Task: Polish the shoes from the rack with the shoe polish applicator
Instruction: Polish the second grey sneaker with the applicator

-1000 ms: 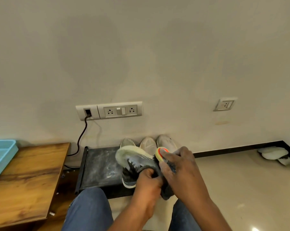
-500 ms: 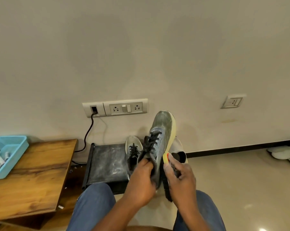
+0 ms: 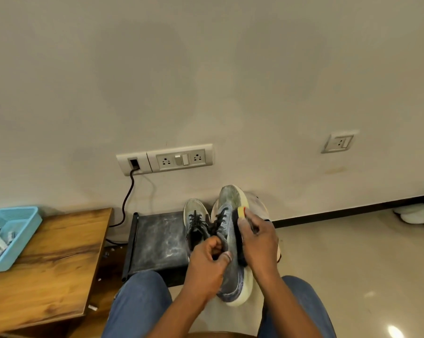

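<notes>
My left hand (image 3: 207,265) grips a grey sneaker (image 3: 230,242) with a pale yellow sole at its opening, toe pointing up and away from me. Pressed against the sneaker's right side is the shoe polish applicator (image 3: 240,215), dark with a yellow and red end, and my right hand (image 3: 258,242) is closed around it. The matching grey sneaker (image 3: 195,219) with black laces stands on the low black rack (image 3: 157,242) by the wall. A pale shoe (image 3: 259,206) shows partly behind the held sneaker.
A wooden table (image 3: 47,267) at my left carries a light blue basket (image 3: 13,230) with small items. A cable (image 3: 128,198) runs down from the wall sockets (image 3: 165,161). My knees in blue jeans sit below. White footwear (image 3: 416,213) lies far right on the tiled floor.
The held sneaker has swung from lying sole-out across my lap to toe-up. The applicator has moved up along its right side toward the toe. The view has shifted slightly.
</notes>
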